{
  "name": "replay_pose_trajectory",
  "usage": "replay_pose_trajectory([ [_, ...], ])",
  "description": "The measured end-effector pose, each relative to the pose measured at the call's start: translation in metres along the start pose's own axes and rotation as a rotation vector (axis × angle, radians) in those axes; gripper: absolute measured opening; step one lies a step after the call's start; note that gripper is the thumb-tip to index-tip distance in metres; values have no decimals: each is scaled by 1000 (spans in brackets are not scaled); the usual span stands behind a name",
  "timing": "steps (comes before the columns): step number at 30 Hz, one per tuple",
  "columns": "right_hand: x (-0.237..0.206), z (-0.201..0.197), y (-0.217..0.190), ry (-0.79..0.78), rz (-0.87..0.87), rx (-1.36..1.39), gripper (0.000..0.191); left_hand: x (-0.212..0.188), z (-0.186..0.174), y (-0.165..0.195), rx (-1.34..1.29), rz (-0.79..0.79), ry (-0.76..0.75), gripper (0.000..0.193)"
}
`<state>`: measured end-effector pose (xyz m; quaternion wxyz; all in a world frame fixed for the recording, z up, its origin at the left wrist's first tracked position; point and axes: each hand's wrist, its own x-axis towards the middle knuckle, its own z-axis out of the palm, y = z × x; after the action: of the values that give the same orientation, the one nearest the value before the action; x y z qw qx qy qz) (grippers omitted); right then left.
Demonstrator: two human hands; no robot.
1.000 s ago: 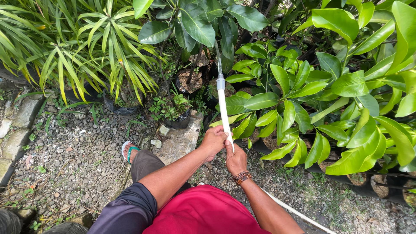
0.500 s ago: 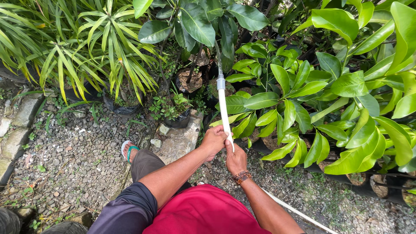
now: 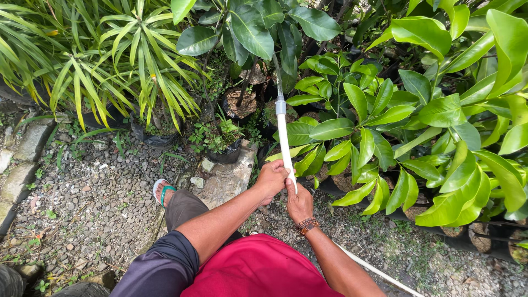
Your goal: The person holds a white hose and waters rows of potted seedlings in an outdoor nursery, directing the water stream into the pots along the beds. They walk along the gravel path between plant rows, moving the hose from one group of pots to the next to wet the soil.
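Both my hands grip a white plastic pipe (image 3: pixel 284 137) that points up and away toward the potted plants. My left hand (image 3: pixel 271 179) wraps the pipe's lower end from the left. My right hand (image 3: pixel 300 202), with a beaded bracelet on the wrist, holds the same end just below it. A thin stream of water (image 3: pixel 276 77) leaves the pipe's tip and reaches into the broad dark leaves (image 3: pixel 250 30). A white hose (image 3: pixel 379 271) runs from my hands down to the right across the gravel.
Black pots (image 3: pixel 240 104) with soil stand under the plants ahead. Bright green leafy shrubs (image 3: pixel 440 121) fill the right; long-leaved plants (image 3: pixel 104 66) fill the left. A flat stone (image 3: pixel 225 179) and my sandalled foot (image 3: pixel 164 191) rest on the gravel ground (image 3: pixel 82 209). Kerb stones (image 3: pixel 25 148) line the left.
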<state>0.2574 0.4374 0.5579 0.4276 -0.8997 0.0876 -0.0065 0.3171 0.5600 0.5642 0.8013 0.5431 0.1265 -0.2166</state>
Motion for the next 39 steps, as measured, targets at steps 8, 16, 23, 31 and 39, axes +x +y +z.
replay_pose_trajectory([
  [8,0,0,0,-14,19,32,61,3,0,-2,30,30,6,30],
  [16,0,0,1,-12,2,55,57,6,0,-6,29,29,4,29],
  [23,2,2,5,-19,22,18,59,5,0,-4,19,15,5,32],
  [31,1,3,3,-12,10,9,57,2,-1,0,28,3,15,32],
  [39,-1,5,6,-24,9,20,60,7,-5,-10,28,24,-3,29],
])
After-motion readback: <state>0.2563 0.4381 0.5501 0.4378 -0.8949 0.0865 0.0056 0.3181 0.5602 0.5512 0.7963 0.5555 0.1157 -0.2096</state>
